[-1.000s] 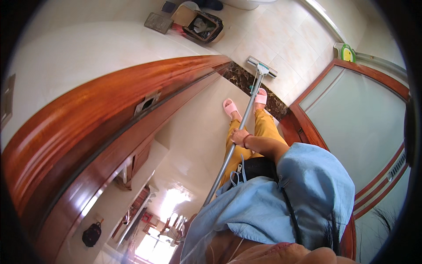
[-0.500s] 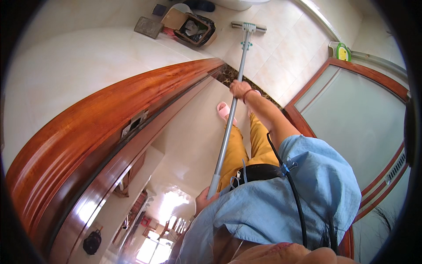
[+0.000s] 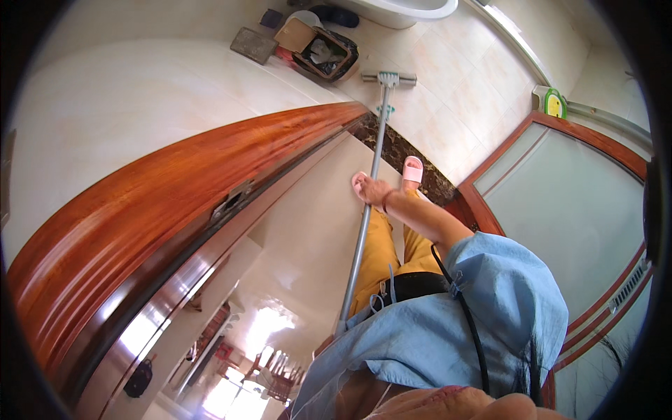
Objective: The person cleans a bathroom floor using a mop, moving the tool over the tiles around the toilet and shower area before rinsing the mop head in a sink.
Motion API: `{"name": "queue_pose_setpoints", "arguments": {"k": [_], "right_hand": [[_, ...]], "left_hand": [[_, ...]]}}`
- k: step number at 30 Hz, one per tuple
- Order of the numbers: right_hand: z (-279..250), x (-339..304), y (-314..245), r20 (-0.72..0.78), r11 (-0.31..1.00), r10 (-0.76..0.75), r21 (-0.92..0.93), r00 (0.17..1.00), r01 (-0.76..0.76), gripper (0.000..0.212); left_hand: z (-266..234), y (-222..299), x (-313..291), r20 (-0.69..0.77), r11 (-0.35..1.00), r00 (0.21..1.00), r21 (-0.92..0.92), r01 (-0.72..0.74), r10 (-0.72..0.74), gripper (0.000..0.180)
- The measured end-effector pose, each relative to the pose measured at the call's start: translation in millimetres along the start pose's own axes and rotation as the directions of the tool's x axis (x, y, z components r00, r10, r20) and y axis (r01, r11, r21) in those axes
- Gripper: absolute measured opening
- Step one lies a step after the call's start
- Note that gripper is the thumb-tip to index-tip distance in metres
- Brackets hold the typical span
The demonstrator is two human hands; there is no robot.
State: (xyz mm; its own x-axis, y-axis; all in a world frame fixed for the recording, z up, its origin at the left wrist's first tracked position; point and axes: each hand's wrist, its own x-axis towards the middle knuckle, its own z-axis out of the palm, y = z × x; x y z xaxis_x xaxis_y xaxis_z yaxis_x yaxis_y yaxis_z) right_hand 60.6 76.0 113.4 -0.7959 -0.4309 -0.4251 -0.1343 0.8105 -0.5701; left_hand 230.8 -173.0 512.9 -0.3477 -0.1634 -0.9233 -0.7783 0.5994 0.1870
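Our right hand (image 3: 376, 191) wraps its fingers round the mop (image 3: 363, 231); our mostly hidden left hand's (image 3: 324, 344) grip we cannot tell.

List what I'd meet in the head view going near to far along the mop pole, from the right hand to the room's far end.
Right hand → dark marbled threshold → mop head → white basin.

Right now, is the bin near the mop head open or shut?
Open: the bin, left of the mop head, shows its black liner and pale rubbish inside.
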Motion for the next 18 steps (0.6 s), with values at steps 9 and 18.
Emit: {"name": "queue_pose_setpoints", "arguments": {"k": [9,18], "right_hand": [[-67.0,79.0,132.3,-0.206,0.978,-0.002,-0.204,0.979,-0.041,0.013],[-20.0,-21.4,12.5,-0.126,0.982,0.129,0.152,0.984,-0.109,0.017]], "left_hand": [[46.2,145.6,46.8,0.023,0.972,0.989,0.185,-0.144,0.143,0.038],[-14.9,-0.3,8.1,0.022,0.998,0.998,0.005,-0.055,0.055,0.034]]}}
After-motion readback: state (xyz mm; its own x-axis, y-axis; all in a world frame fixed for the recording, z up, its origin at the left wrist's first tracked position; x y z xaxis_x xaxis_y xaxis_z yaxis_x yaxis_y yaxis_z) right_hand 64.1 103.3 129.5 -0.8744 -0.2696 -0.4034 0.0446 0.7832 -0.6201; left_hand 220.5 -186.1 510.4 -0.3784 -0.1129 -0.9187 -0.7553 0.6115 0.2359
